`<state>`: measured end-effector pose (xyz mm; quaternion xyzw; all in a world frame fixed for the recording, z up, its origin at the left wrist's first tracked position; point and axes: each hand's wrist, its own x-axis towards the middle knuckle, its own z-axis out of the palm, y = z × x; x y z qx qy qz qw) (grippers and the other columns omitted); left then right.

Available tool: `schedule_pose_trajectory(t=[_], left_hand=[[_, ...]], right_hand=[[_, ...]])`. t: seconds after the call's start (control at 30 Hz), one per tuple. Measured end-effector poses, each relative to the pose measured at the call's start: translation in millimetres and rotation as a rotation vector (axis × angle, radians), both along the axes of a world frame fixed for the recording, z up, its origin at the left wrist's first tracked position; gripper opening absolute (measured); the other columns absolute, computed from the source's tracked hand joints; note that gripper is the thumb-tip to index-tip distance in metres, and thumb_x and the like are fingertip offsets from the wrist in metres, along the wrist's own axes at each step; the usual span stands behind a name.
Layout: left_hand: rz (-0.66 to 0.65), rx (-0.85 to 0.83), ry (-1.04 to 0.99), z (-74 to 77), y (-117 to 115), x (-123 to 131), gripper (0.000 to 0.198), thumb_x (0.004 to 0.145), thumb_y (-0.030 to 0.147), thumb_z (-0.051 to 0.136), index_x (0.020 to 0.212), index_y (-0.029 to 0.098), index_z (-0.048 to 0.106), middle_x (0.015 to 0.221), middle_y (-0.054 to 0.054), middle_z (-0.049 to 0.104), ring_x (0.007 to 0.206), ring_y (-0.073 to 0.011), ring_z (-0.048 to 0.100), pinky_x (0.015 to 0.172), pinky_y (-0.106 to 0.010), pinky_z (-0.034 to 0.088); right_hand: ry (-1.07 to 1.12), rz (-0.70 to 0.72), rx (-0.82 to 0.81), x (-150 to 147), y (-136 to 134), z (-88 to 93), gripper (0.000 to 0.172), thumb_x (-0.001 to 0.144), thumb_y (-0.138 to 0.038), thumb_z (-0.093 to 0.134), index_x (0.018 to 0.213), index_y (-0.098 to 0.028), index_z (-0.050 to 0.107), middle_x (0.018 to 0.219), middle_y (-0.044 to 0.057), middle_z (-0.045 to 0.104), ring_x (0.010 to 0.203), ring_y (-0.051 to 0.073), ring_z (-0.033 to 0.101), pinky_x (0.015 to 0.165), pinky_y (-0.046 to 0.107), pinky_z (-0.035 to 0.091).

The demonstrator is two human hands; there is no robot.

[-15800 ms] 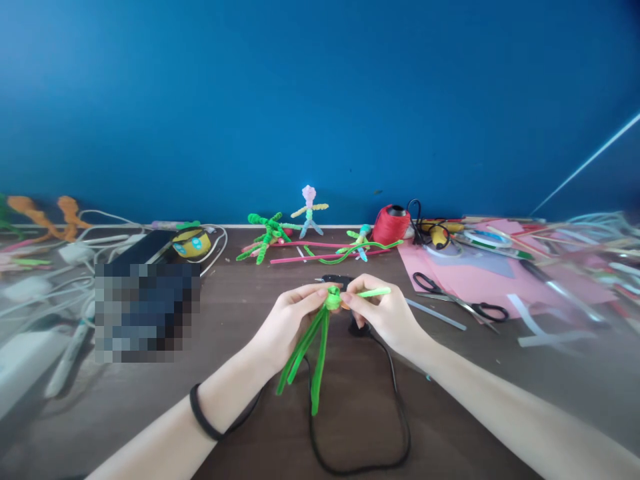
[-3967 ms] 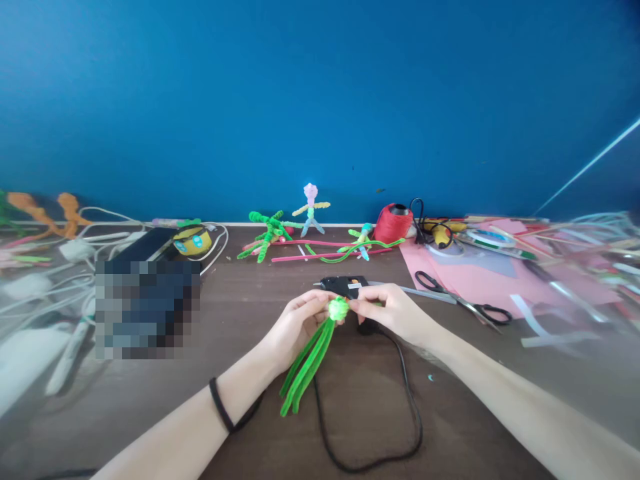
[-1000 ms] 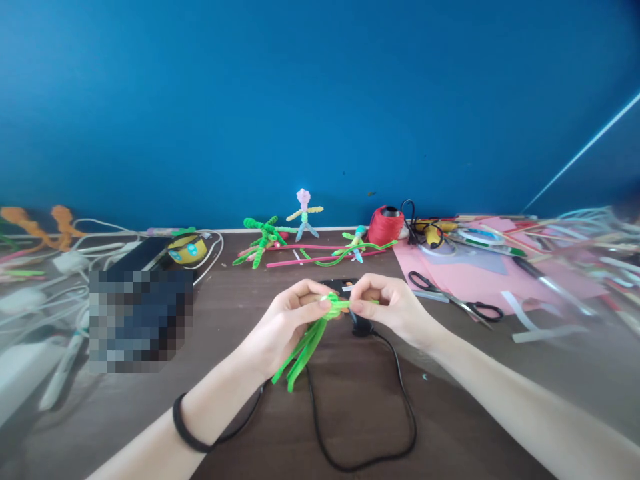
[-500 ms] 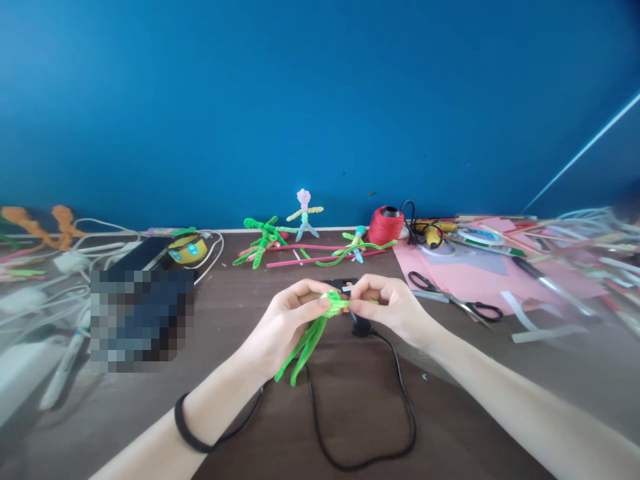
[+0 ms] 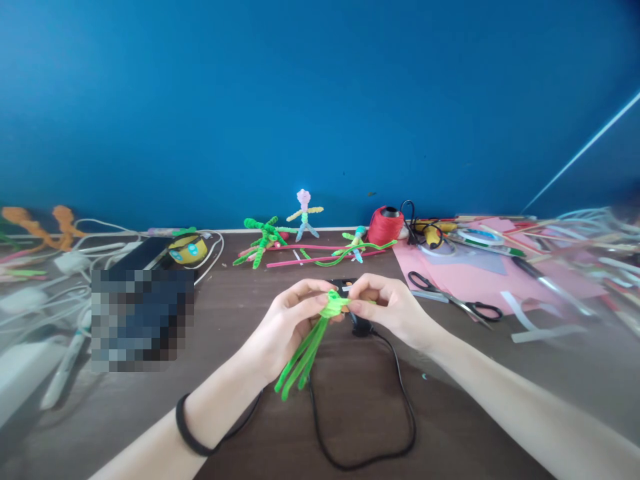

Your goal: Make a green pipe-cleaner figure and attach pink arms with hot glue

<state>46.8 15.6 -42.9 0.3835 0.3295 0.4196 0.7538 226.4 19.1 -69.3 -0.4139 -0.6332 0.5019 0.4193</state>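
Between my hands is a bundle of bright green pipe cleaners (image 5: 334, 305), coiled at the top, with several straight ends hanging down to the left. My left hand (image 5: 295, 313) pinches the coiled part between thumb and fingers. On the other side, my right hand (image 5: 383, 305) is closed on a pipe cleaner end coming out of the coil. Behind the hands lies a small black device (image 5: 361, 325) with a black cable (image 5: 411, 407) looping toward me; the hands hide part of it.
Pipe-cleaner figures, a green one (image 5: 263, 240) and a pastel one (image 5: 304, 215), stand near the blue wall. Right of them are a red thread spool (image 5: 385, 228), black scissors (image 5: 457, 301) and pink paper (image 5: 545, 283). White cables (image 5: 30, 300) and a yellow round object (image 5: 189, 251) are at left.
The green bundle has turned slightly, so its hanging ends spread apart and more of them show. Both hands stay in nearly the same place, still gripping it.
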Motion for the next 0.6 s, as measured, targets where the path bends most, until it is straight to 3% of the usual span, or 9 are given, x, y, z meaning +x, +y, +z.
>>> schedule_pose_trajectory(t=[0.33, 0.47, 0.6], left_hand=[[-0.039, -0.024, -0.026, -0.9, -0.8, -0.4, 0.001, 0.071, 0.013, 0.061, 0.071, 0.013, 0.061, 0.064, -0.002, 0.065, 0.06, -0.0121, 0.061, 0.06, -0.02, 0.043], [-0.112, 0.004, -0.027, -2.1, -1.2, -2.1, 0.002, 0.072, 0.014, 0.059, 0.071, 0.013, 0.061, 0.065, -0.003, 0.065, 0.061, -0.0125, 0.062, 0.062, -0.021, 0.045], [-0.164, 0.003, -0.006, -3.9, 1.2, -4.3, 0.002, 0.071, 0.014, 0.062, 0.071, 0.013, 0.062, 0.068, -0.004, 0.067, 0.062, -0.014, 0.063, 0.065, -0.023, 0.046]], right_hand=[[0.074, 0.058, -0.038, -0.9, 1.5, -1.0, 0.024, 0.07, -0.037, 0.066, 0.07, -0.015, 0.054, 0.055, -0.004, 0.045, 0.049, 0.006, 0.033, 0.046, 0.021, 0.022], [0.144, 0.155, -0.143, -0.1, 3.4, -1.8, 0.027, 0.068, -0.035, 0.068, 0.064, -0.015, 0.051, 0.047, -0.008, 0.036, 0.043, 0.003, 0.025, 0.043, 0.02, 0.016], [0.237, 0.252, -0.272, 1.6, 5.5, -5.9, 0.028, 0.067, -0.033, 0.069, 0.065, -0.014, 0.049, 0.046, -0.009, 0.036, 0.041, 0.002, 0.021, 0.041, 0.02, 0.012]])
